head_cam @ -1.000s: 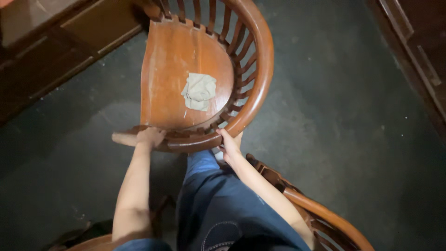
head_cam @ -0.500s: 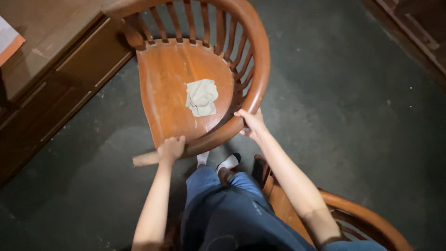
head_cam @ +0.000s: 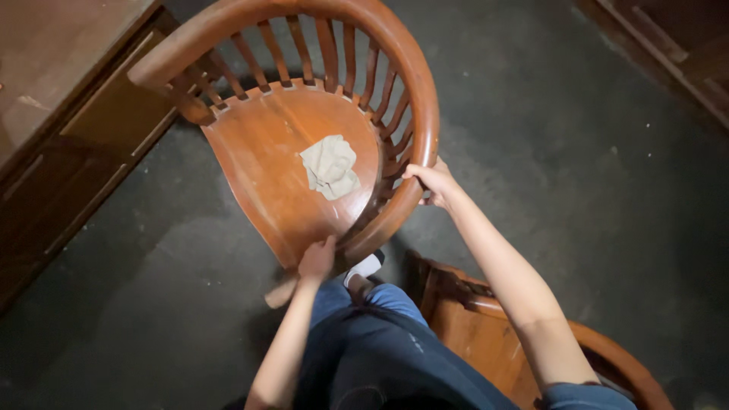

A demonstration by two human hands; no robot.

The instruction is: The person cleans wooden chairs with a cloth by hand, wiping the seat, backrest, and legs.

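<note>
A brown wooden armchair [head_cam: 266, 163] with a curved spindle back stands on the dark floor in front of me. A crumpled beige cloth [head_cam: 330, 167] lies on its seat. My left hand [head_cam: 317, 260] grips the near corner of the seat, by the end of the curved rail. My right hand [head_cam: 431, 181] is closed on the curved back rail at the chair's right side. My legs in blue jeans [head_cam: 380, 349] and one foot in a white sock [head_cam: 364, 267] show below the chair.
A second wooden chair [head_cam: 486, 326] stands at the lower right, right behind my legs. A dark wooden desk with drawers [head_cam: 68, 144] runs along the left. Dark wooden furniture [head_cam: 668, 45] fills the upper right corner. Grey floor [head_cam: 577, 197] lies between.
The chair has turned, its open front swinging toward the desk at left. My right hand has slid further up along the back rail; my left hand has shifted right along the seat's edge.
</note>
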